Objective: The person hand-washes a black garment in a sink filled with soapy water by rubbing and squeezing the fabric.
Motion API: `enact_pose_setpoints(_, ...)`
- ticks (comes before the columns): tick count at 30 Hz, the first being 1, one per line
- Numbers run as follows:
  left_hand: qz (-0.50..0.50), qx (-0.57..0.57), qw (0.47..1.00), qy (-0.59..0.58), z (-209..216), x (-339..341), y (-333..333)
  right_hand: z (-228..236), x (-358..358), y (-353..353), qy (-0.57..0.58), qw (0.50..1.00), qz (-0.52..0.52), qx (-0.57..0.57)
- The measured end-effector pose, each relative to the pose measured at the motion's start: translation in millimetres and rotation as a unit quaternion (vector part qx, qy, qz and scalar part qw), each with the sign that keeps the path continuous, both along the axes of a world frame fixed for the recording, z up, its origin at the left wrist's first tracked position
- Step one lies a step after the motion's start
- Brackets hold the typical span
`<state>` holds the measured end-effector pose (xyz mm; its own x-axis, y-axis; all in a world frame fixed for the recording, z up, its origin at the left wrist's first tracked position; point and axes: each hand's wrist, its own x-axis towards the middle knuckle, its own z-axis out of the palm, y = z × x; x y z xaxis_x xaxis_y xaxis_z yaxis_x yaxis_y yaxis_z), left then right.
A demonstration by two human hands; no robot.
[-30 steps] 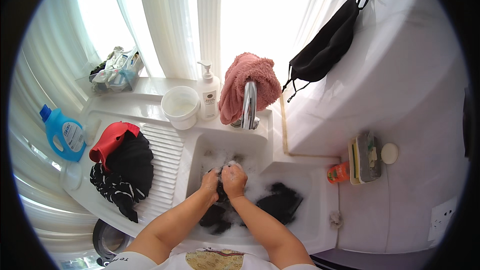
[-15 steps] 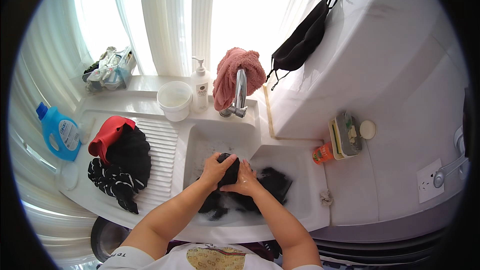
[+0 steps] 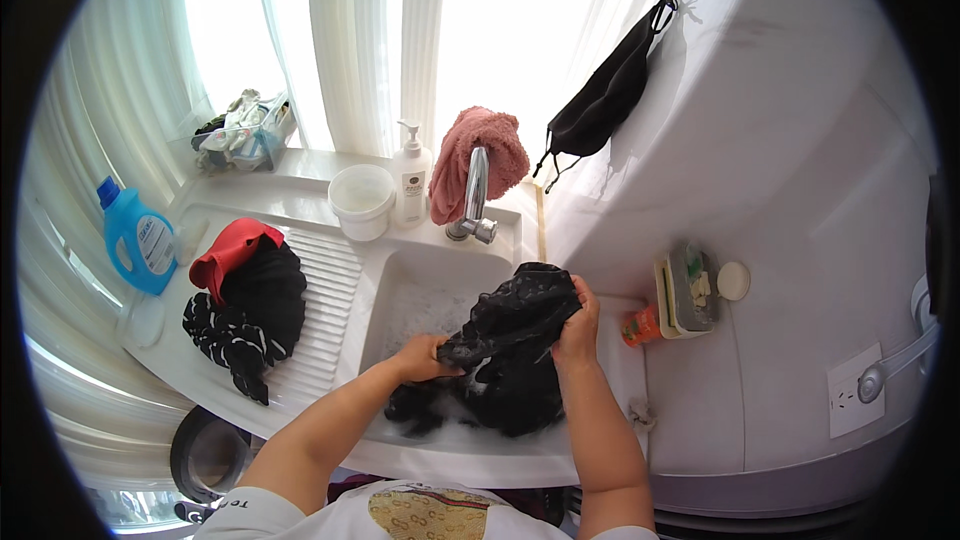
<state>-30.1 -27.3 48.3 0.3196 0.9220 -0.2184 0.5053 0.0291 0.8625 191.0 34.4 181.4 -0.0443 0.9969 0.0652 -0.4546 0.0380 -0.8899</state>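
A wet black garment (image 3: pixel 510 355) is stretched between my hands over the white sink (image 3: pixel 360 340), and its lower part hangs into soapy water. Its exact kind cannot be made out. My left hand (image 3: pixel 428 358) is closed on the garment's left edge, low in the basin. Higher up, my right hand (image 3: pixel 578 325) grips the upper right edge. Some suds cling to the dark cloth. Part of my left fingers is hidden by the fabric.
On the ribbed washboard (image 3: pixel 325 300) lies a pile of black and red clothes (image 3: pixel 265 285). A blue detergent bottle (image 3: pixel 140 240), white bucket (image 3: pixel 362 202), pump bottle (image 3: pixel 411 185) and tap (image 3: pixel 478 190) draped with a pink towel (image 3: pixel 480 155) surround the sink. At right stands a brush caddy (image 3: pixel 685 290).
The bunched black cloth between my hands has been spread out and lifted. My right hand has moved up and right, my left hand slightly down, so they are farther apart.
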Motion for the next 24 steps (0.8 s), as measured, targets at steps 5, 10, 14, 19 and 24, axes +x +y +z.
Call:
enact_pose_setpoints(5,0.331,-0.098,0.890,-0.297,37,-25,11,-22,51,23,-0.241,0.951,0.125,-0.148)
enact_pose_setpoints(10,0.494,0.003,0.869,-0.041,17,-40,31,-115,18,24,-0.375,0.879,0.232,-0.181)
enact_pose_setpoints(14,0.235,-0.063,0.918,0.314,-9,-25,24,-158,-28,19,-0.596,0.782,0.140,0.115)
enact_pose_setpoints(19,0.082,0.038,0.881,0.465,-45,-4,18,-210,-63,4,-0.755,0.578,0.255,0.176)
enact_pose_setpoints(24,-0.014,-0.037,0.908,0.417,-92,0,44,-300,-62,19,-0.753,0.486,0.427,0.122)
